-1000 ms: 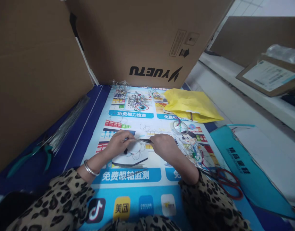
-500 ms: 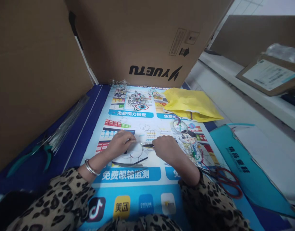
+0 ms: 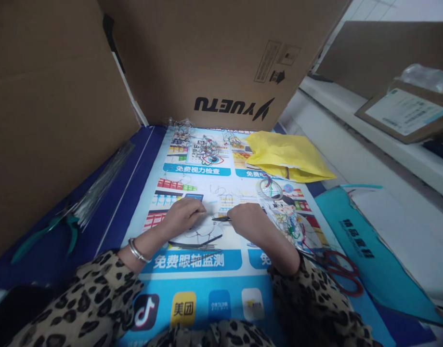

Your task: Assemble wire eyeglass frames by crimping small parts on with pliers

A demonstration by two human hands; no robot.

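"Thin wire [image 3: 199,235]: which hand had it?"

"I couldn't tell. The left hand [image 3: 184,215] had its fingers bunched near it; the right hand [image 3: 247,219] clasped a slim dark tool [image 3: 222,219]."

"Where was the wire, then?"

"Looped over the printed sheet [image 3: 163,284], close to the left fingers."

"And farther out?"

"Tape ring [image 3: 262,191] beyond, red-handled scissors [image 3: 342,273] by the right sleeve [image 3: 315,289], teal-handled pliers [image 3: 73,234] well to the left."

Dark pointed tool [image 3: 221,219] now apart from left fingers [image 3: 197,207].
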